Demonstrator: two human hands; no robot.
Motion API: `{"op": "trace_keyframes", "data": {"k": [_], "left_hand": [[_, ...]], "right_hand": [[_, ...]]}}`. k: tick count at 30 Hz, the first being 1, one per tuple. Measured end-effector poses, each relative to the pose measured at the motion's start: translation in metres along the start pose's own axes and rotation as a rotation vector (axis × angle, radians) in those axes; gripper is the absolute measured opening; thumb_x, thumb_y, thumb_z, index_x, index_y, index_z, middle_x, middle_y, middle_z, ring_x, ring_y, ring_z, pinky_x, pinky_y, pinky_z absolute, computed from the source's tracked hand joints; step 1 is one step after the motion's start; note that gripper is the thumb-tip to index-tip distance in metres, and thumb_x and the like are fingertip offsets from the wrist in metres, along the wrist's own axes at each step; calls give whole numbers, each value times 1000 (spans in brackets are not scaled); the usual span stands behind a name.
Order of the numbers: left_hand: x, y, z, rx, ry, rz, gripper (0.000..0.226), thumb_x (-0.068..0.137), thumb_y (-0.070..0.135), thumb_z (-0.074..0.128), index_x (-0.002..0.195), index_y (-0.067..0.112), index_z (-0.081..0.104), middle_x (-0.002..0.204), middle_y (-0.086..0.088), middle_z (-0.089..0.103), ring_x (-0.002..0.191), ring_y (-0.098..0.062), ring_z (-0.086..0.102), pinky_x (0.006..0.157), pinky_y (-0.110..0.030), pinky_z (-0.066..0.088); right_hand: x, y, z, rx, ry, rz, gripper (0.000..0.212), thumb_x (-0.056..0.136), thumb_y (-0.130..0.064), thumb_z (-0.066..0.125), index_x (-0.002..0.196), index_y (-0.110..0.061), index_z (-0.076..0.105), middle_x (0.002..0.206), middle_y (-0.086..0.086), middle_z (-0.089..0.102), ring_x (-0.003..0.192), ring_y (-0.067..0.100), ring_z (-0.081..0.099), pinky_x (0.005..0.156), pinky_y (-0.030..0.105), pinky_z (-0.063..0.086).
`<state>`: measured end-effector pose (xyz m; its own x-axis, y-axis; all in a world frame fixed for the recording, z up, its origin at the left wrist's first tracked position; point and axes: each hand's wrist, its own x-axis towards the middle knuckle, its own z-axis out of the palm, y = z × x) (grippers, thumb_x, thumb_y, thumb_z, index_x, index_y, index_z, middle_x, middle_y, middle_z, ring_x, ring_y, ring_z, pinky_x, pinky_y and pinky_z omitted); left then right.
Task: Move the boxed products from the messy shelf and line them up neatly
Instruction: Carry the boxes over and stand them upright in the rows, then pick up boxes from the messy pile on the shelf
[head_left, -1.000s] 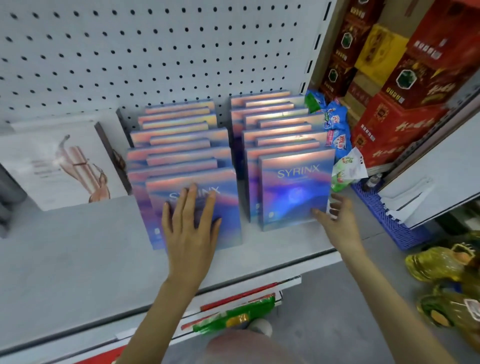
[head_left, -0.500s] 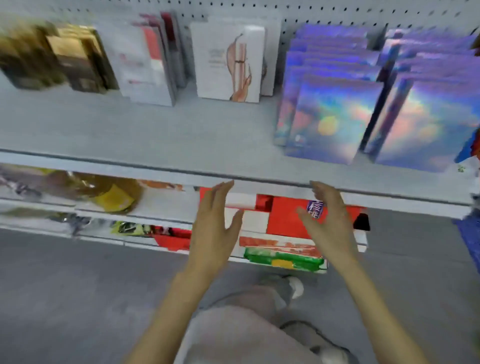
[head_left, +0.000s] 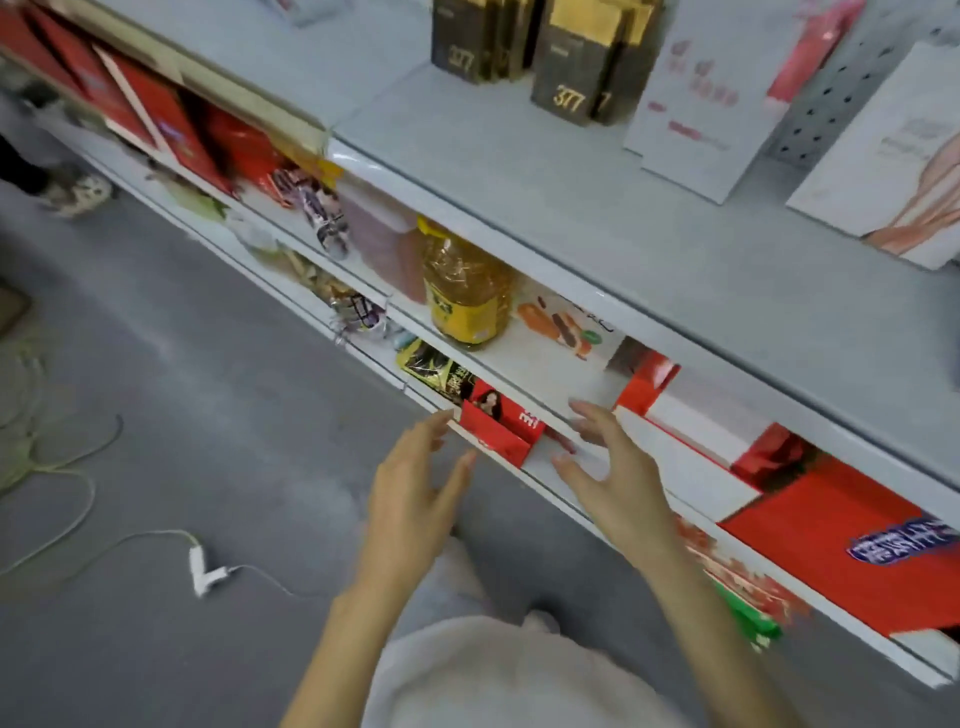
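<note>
Both empty, fingers spread: left hand (head_left: 415, 488) and right hand (head_left: 613, 473) flanking a small red box (head_left: 501, 428) on the lower shelf (head_left: 587, 384) (likely next pickup), touching nothing.

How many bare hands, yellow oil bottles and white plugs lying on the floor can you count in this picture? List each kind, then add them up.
Bare hands: 2, the left hand and the right hand
Yellow oil bottle: 1
White plug on the floor: 1
Total: 4
</note>
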<state>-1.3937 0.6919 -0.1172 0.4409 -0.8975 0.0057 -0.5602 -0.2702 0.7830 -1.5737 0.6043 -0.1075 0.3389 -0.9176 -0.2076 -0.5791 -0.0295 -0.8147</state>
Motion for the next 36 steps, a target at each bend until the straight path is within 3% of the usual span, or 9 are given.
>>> {"op": "trace_keyframes", "data": {"k": [5, 8, 14, 21, 24, 26, 31, 34, 36], "left_hand": [[43, -94, -75, -84, 100, -233, 36, 88, 20, 65, 121, 28, 55, 113, 6, 63, 95, 1, 60, 78, 1, 38], [91, -127, -137, -210, 211, -313, 36, 87, 8, 65, 111, 32, 54, 101, 12, 65, 84, 9, 62, 83, -20, 52], [203, -168, -266, -231, 322, -253, 35, 88, 10, 64, 115, 29, 54, 102, 15, 64, 84, 9, 61, 76, -5, 45], [285, -204, -302, -237, 230, -231, 40, 88, 15, 64, 117, 38, 50, 109, 20, 59, 89, 9, 60, 75, -2, 43], [319, -226, -306, -264, 199, -258, 40, 89, 13, 63, 116, 39, 49, 110, 18, 60, 88, 9, 60, 72, -3, 44], [354, -242, -313, -242, 184, -249, 41, 89, 13, 63, 118, 38, 49, 110, 19, 58, 89, 8, 61, 74, -7, 45], [480, -268, -353, -161, 211, -152, 44, 88, 12, 63, 120, 38, 48, 110, 25, 54, 92, 14, 58, 81, -12, 44], [553, -272, -383, -104, 193, -71, 44, 88, 14, 63, 122, 38, 49, 113, 22, 55, 96, 16, 55, 81, -3, 40], [596, -275, -401, -58, 185, -17, 45, 89, 14, 62, 126, 36, 49, 115, 17, 55, 101, 13, 53, 86, -10, 39]], "right_hand": [[75, -70, 107, -59, -144, -79, 58, 86, -25, 70, 139, -26, 46, 137, -10, 53, 127, 7, 47, 109, 35, 40], [121, -123, 155, -78, -166, -166, 59, 87, -28, 68, 141, -26, 44, 140, -10, 48, 130, 10, 44, 108, 44, 40], [207, -240, 225, -30, -127, -263, 61, 89, -21, 67, 142, -29, 39, 134, -12, 45, 122, 1, 42, 97, 15, 34], [289, -309, 280, 14, -138, -246, 68, 89, -20, 66, 146, -34, 32, 144, -11, 40, 131, 5, 39, 96, 10, 36], [331, -328, 303, 5, -103, -264, 67, 89, -17, 66, 146, -30, 33, 145, -10, 38, 135, 6, 35, 112, 30, 33], [365, -337, 316, -4, -80, -284, 65, 88, -16, 66, 145, -30, 36, 146, -12, 38, 136, 4, 33, 113, 31, 31], [469, -366, 339, 55, 29, -245, 59, 91, -19, 64, 141, -35, 39, 130, -25, 37, 127, -3, 37, 107, 24, 32], [529, -391, 345, 120, 102, -162, 56, 91, -15, 62, 138, -37, 42, 131, -19, 40, 122, 2, 43, 101, 24, 39], [562, -409, 345, 155, 146, -137, 52, 91, -14, 62, 135, -36, 45, 130, -14, 44, 116, 4, 47, 94, 19, 39]]}}
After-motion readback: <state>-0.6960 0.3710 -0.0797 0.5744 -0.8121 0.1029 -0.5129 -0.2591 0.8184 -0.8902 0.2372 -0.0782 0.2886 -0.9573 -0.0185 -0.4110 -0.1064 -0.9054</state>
